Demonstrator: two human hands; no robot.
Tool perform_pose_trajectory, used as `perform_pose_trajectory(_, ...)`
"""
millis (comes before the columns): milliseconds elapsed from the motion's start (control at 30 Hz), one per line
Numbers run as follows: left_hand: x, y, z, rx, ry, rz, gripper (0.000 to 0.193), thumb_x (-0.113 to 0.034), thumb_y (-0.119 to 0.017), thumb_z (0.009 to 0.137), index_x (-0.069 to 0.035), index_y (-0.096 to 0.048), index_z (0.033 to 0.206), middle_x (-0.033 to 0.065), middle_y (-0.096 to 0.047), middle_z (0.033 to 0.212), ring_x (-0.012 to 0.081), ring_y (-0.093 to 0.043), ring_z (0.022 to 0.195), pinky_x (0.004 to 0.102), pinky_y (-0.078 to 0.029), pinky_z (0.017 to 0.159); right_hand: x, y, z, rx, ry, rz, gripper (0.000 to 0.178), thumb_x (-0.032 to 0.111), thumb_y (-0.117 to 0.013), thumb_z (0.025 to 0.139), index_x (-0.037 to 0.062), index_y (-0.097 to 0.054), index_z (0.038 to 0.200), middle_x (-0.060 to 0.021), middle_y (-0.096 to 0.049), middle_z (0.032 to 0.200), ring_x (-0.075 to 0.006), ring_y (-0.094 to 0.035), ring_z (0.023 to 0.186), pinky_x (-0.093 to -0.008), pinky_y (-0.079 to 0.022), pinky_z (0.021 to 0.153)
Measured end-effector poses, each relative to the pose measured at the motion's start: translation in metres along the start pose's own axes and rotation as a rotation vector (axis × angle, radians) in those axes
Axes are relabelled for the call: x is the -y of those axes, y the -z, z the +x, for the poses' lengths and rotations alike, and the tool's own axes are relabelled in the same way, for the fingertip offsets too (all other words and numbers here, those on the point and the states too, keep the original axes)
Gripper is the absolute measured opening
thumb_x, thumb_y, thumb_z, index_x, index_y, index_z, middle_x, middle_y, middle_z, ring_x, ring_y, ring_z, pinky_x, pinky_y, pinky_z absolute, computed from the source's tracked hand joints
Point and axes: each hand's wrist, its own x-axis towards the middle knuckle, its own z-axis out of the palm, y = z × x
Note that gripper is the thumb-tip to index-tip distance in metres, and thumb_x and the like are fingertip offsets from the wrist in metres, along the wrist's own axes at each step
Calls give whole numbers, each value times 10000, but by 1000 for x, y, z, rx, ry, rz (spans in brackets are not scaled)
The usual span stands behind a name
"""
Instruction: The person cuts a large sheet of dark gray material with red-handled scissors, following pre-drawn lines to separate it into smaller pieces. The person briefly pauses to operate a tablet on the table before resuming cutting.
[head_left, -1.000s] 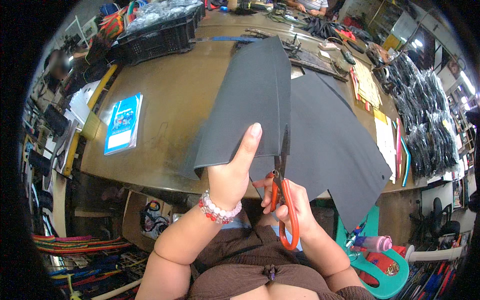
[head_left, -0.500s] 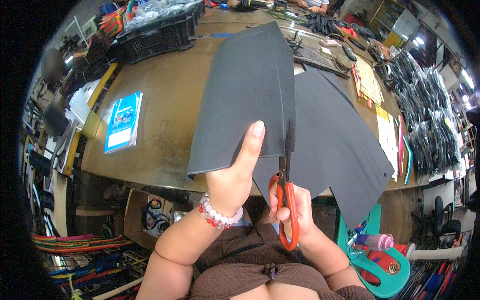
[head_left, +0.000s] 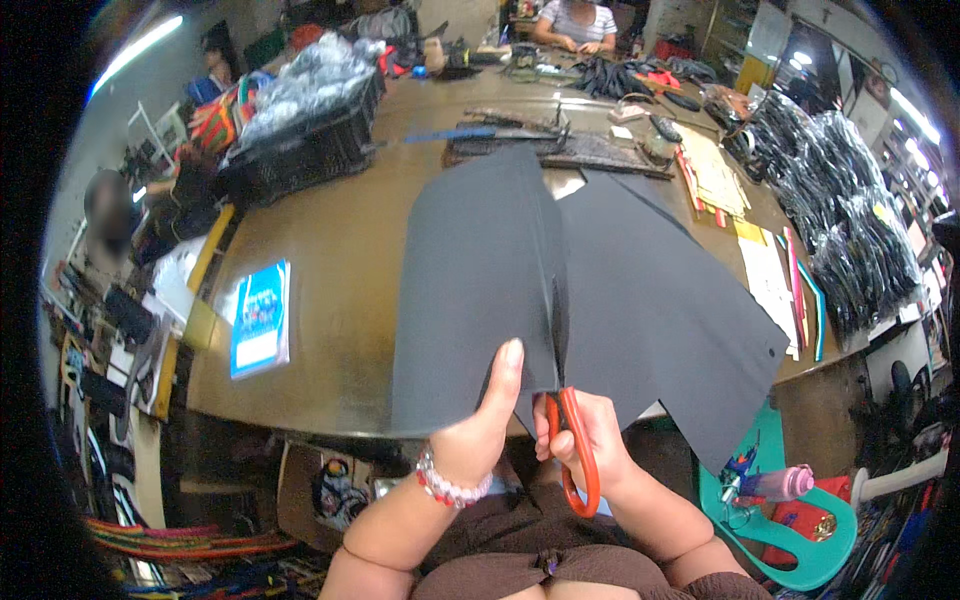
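My left hand [head_left: 475, 435] grips the near edge of a dark grey sheet [head_left: 470, 270], thumb on top and fingers hidden beneath. The sheet is held up and curved above the table. In my right hand [head_left: 590, 430] is a pair of scissors [head_left: 577, 460] with red-orange handles, my fingers through the loops. The dark blades point away from me along the sheet's right edge, and the sheet partly hides them. A larger dark grey sheet [head_left: 655, 290] lies to the right under the blades, one corner hanging over the table's near edge.
The brown table [head_left: 330, 330] carries a blue-and-white booklet [head_left: 262, 318] at left and a black crate [head_left: 310, 140] of plastic-wrapped items behind it. Paper patterns [head_left: 710, 175] and bagged black goods [head_left: 860, 230] stand at right. A green stool [head_left: 820, 550] holds a pink bottle [head_left: 785, 484]. Across the table sits a person [head_left: 577, 25].
The view has tilted up, showing more of the far table. The held sheet and both hands appear lower, and the scissor blades now sit closer against the sheet, looking more closed.
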Motion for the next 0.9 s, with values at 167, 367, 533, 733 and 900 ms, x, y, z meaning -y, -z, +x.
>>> perform_pose_trajectory(167, -3, 0, -3, 23, -3, -33, 246, -21, -589, 786, 21, -529, 1020, 61, -555, 998, 148, -526, 874, 273, -417, 791, 2, 0, -1, 26, 21, 47, 408, 386, -615, 766, 40, -432, 652, -29, -411, 533, -106, -421, 484, -257, -345, 449)
perform_pose_trajectory(367, 0, -3, -2, -15, -4, -45, 257, -22, -595, 780, 20, -523, 1023, 64, -555, 993, 152, -527, 870, 277, -417, 791, 10, -1, -7, 23, -181, 160, 335, 317, -583, 811, 49, -449, 661, 20, -445, 493, -58, -464, 426, -220, -368, 393)
perform_pose_trajectory(533, -1, -5, -5, 45, 88, -10, 254, -30, -597, 780, 27, -525, 1017, 77, -562, 979, 166, -536, 857, 283, -427, 774, 11, 6, -1, 4, -156, 160, 372, 362, -527, 838, 37, -459, 671, 1, -465, 514, -65, -487, 448, -225, -400, 411)
perform_pose_trajectory(733, -7, -9, -12, 110, 27, 34, 131, -33, -571, 801, 34, -564, 913, 74, -590, 851, 142, -553, 717, 265, -446, 643, 6, 9, 4, -28, -37, 156, 441, 430, -493, 840, 19, -453, 687, 2, -449, 508, -84, -492, 442, -234, -411, 414)
perform_pose_trajectory(900, -4, -10, -14, 92, 14, 21, 133, -28, -574, 797, 32, -567, 916, 76, -590, 853, 144, -554, 710, 267, -447, 632, 7, 6, -3, -31, -126, 230, 465, 473, -485, 833, 39, -447, 670, 0, -451, 491, -71, -493, 434, -222, -402, 403)
